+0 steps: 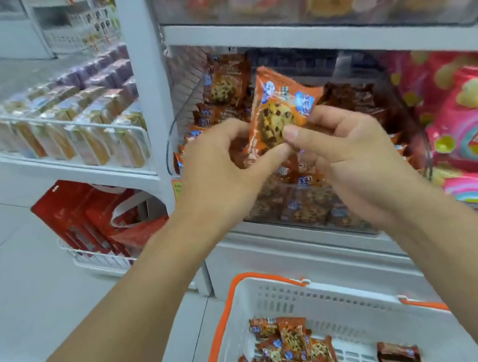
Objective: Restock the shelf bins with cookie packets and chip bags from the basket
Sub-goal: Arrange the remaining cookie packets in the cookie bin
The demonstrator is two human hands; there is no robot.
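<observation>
Both hands hold one orange chocolate-chip cookie packet (pixel 278 110) in front of the clear shelf bin (pixel 288 226) that is full of the same packets. My left hand (pixel 223 167) pinches the packet's lower left edge. My right hand (pixel 341 150) pinches its lower right side with thumb and fingers. Below, the white basket with an orange rim (pixel 283 298) holds several more cookie packets (pixel 288 356) and a dark brown packet (pixel 398 355).
Pink chip bags (pixel 471 127) fill the bin to the right. A white shelf post (pixel 151 101) stands left of the cookie bin. Further left, a wire rack holds wrapped snacks (pixel 68 128), with red bags (pixel 95 221) in a rack beneath.
</observation>
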